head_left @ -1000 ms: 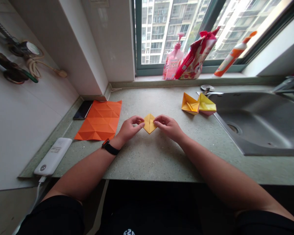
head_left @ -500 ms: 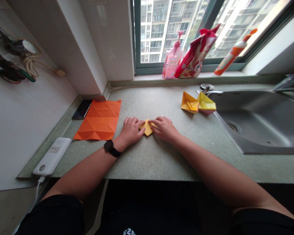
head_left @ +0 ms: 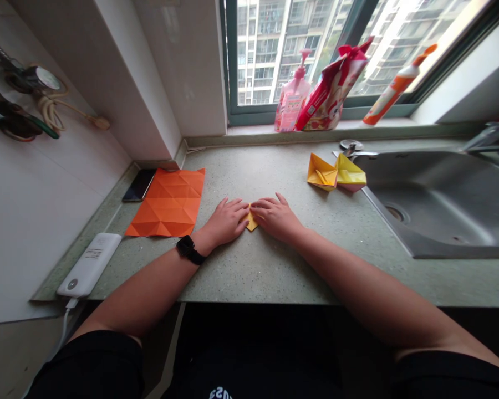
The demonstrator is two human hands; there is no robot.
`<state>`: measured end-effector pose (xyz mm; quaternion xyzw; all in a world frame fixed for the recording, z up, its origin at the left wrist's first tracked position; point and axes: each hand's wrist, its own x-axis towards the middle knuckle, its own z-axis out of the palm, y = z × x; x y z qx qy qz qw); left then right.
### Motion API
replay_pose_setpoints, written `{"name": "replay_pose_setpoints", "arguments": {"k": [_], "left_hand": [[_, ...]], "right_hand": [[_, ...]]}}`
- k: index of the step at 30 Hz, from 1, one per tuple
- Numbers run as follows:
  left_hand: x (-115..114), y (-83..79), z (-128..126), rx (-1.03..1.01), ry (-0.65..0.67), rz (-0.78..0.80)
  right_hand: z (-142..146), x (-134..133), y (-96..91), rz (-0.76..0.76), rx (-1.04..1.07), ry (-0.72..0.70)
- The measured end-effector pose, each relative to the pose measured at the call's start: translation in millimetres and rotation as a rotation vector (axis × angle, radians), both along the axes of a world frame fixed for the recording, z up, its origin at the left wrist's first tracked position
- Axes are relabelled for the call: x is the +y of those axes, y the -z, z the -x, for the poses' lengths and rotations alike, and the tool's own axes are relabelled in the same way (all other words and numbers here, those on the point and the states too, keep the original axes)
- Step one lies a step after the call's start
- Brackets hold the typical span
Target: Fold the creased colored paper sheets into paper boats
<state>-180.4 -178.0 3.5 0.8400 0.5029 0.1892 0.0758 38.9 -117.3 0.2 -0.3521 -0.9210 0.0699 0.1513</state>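
A small piece of folded yellow origami paper (head_left: pixel 251 223) lies on the counter between my hands, its lower point toward me. My left hand (head_left: pixel 228 220) grips its left side, thumb near the lower edge and fingers at the top. From the other side my right hand (head_left: pixel 276 218) presses the right half, with one finger lifted off. Both hands cover much of the paper, and their fingertips nearly meet over its middle. A creased orange sheet (head_left: pixel 170 202) lies left of my left hand.
Two folded paper boxes, one orange-yellow (head_left: pixel 321 172) and one yellow (head_left: pixel 351 173), stand beside the sink (head_left: pixel 441 194). A phone (head_left: pixel 139 185) and a white power bank (head_left: pixel 90 265) with a cable lie at left. A pink pump bottle (head_left: pixel 293 100), red bag (head_left: pixel 335 88) and orange-white bottle (head_left: pixel 393 91) line the sill.
My fingers have drawn inward over the folded yellow paper, so less of its sides shows. One finger of my right hand has lifted.
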Motion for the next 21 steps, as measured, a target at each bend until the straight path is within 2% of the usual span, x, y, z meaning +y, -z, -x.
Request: {"name": "replay_pose_setpoints", "arguments": {"k": [14,21], "left_hand": [[-4,-8.3,1,0.103,-0.036,0.129],[-5,-7.0,4,0.087,-0.028,0.147]], "right_hand": [[-5,-6,-13.0,0.041,-0.17,-0.008],[-7,-6,-11.0,0.067,-0.159,-0.028]]}}
